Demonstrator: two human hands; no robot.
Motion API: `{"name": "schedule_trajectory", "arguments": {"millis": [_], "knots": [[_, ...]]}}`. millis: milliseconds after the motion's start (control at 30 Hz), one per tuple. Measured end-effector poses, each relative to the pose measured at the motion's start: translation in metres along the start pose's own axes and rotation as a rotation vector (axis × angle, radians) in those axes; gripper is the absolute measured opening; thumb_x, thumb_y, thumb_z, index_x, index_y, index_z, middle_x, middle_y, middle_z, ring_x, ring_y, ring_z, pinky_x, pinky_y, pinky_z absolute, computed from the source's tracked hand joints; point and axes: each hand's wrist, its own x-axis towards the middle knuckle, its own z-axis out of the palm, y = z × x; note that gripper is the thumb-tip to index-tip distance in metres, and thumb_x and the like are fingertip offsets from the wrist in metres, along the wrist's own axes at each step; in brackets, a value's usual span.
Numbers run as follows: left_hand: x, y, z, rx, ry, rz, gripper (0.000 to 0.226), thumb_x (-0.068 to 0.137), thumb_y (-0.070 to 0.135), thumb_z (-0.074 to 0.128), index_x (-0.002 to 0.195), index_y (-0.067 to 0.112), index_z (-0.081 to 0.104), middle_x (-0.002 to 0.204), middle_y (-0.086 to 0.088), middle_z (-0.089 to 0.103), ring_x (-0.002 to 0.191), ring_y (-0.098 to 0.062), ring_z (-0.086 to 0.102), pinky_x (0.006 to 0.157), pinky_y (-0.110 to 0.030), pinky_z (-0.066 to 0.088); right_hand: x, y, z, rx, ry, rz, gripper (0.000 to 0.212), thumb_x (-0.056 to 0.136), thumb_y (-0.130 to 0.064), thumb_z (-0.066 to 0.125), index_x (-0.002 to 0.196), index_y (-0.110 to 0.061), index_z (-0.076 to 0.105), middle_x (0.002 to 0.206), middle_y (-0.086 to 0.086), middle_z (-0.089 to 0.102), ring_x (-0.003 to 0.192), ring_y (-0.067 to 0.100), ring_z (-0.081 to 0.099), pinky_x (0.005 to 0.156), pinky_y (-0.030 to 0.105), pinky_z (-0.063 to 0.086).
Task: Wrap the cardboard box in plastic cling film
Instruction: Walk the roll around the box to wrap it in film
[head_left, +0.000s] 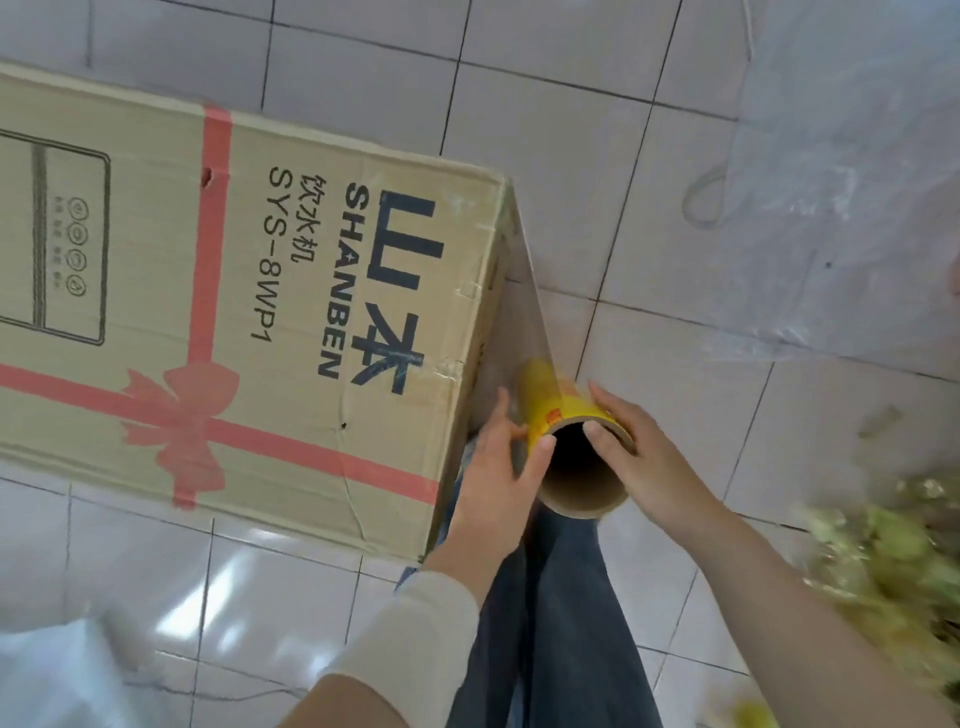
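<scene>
A long cardboard box (218, 291) with a red printed ribbon and black lettering lies on the tiled floor, filling the left half of the view. At its right end I hold a cling film roll (566, 415) with a yellow label and a hollow cardboard core, its open end facing me. My left hand (498, 467) grips the roll's left side, thumb at the core's rim. My right hand (639, 457) grips the right side, thumb hooked into the core. A clear sheet of film (519, 291) stretches from the roll up to the box's far right corner.
White floor tiles (675, 208) surround the box. Crumpled clear plastic (852, 182) lies at the upper right. A blurred yellow-green bundle (893, 587) sits at the right edge. My legs in dark jeans (561, 623) are below the roll. Something white (52, 675) is at the lower left.
</scene>
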Motion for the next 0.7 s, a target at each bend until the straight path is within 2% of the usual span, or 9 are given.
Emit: {"name": "schedule_trajectory", "arguments": {"millis": [67,133,167,267,367,533,567,633,700], "knots": [[0.002,-0.002,-0.007,-0.061,-0.028,0.019,0.046,0.093,0.041,0.044,0.134,0.023,0.037,0.13,0.009,0.05,0.121,-0.008,0.049,0.095,-0.019,0.036,-0.011,0.003,0.019,0.327,0.077,0.126,0.063,0.094,-0.036,0.045,0.148,-0.03,0.012,0.153,-0.006,0.023,0.139,0.013,0.027,0.11,0.03,0.028],[0.001,-0.006,-0.01,-0.025,-0.032,0.073,0.042,0.095,0.042,0.041,0.135,0.036,0.034,0.129,0.015,0.048,0.118,-0.002,0.046,0.095,-0.018,0.034,-0.02,0.011,0.04,0.461,0.205,0.133,0.047,0.097,-0.03,0.041,0.14,-0.028,0.022,0.143,-0.002,0.033,0.133,0.016,0.036,0.106,0.032,0.038],[-0.001,-0.009,-0.01,0.012,-0.038,0.1,0.042,0.094,0.045,0.037,0.136,0.042,0.033,0.13,0.017,0.046,0.116,0.003,0.042,0.095,-0.016,0.032,-0.023,0.014,0.048,0.463,0.271,0.106,0.035,0.098,-0.028,0.039,0.131,-0.028,0.029,0.132,-0.005,0.041,0.124,0.015,0.043,0.096,0.023,0.043],[-0.015,-0.022,-0.006,0.0,0.028,0.081,0.04,0.09,0.05,0.033,0.128,0.042,0.042,0.122,0.015,0.052,0.109,0.0,0.048,0.092,-0.017,0.036,-0.024,0.019,0.058,0.341,0.353,0.025,0.026,0.098,-0.029,0.04,0.124,-0.027,0.043,0.114,-0.011,0.049,0.104,0.008,0.048,0.071,0.004,0.038],[-0.038,-0.036,0.001,-0.05,0.113,-0.044,0.029,0.095,0.04,0.04,0.12,0.026,0.047,0.103,0.01,0.057,0.1,-0.011,0.055,0.081,-0.02,0.038,-0.024,0.025,0.056,0.141,0.23,-0.054,0.032,0.094,-0.03,0.051,0.126,-0.026,0.052,0.114,-0.012,0.054,0.102,0.007,0.049,0.073,-0.001,0.036],[-0.062,-0.055,0.001,-0.004,0.052,-0.069,0.036,0.096,0.034,0.037,0.125,0.013,0.043,0.105,0.001,0.054,0.11,-0.019,0.054,0.086,-0.022,0.039,-0.028,0.029,0.053,-0.197,0.002,-0.096,0.042,0.088,-0.046,0.055,0.128,-0.033,0.051,0.128,-0.006,0.057,0.115,0.017,0.052,0.094,0.028,0.041],[-0.062,-0.058,0.0,-0.014,0.044,-0.07,0.031,0.096,0.034,0.038,0.122,0.017,0.042,0.105,0.007,0.054,0.11,-0.013,0.055,0.084,-0.015,0.038,-0.027,0.03,0.055,-0.222,-0.001,-0.089,0.046,0.086,-0.048,0.055,0.13,-0.034,0.049,0.13,-0.006,0.056,0.117,0.019,0.052,0.095,0.03,0.041],[-0.061,-0.057,-0.004,-0.014,0.033,-0.033,0.026,0.097,0.032,0.037,0.122,0.036,0.035,0.107,0.03,0.049,0.105,0.017,0.048,0.079,0.003,0.032,-0.028,0.034,0.063,-0.128,0.053,-0.07,0.057,0.084,-0.05,0.058,0.136,-0.032,0.04,0.134,-0.009,0.052,0.122,0.016,0.049,0.097,0.028,0.04],[-0.057,-0.059,-0.006,0.0,0.024,0.033,0.032,0.098,0.032,0.034,0.126,0.046,0.031,0.118,0.038,0.042,0.107,0.025,0.039,0.09,0.004,0.027,-0.035,0.043,0.073,0.097,0.183,-0.036,0.057,0.087,-0.041,0.059,0.137,-0.027,0.036,0.134,-0.012,0.047,0.123,0.008,0.045,0.097,0.022,0.036]]}}
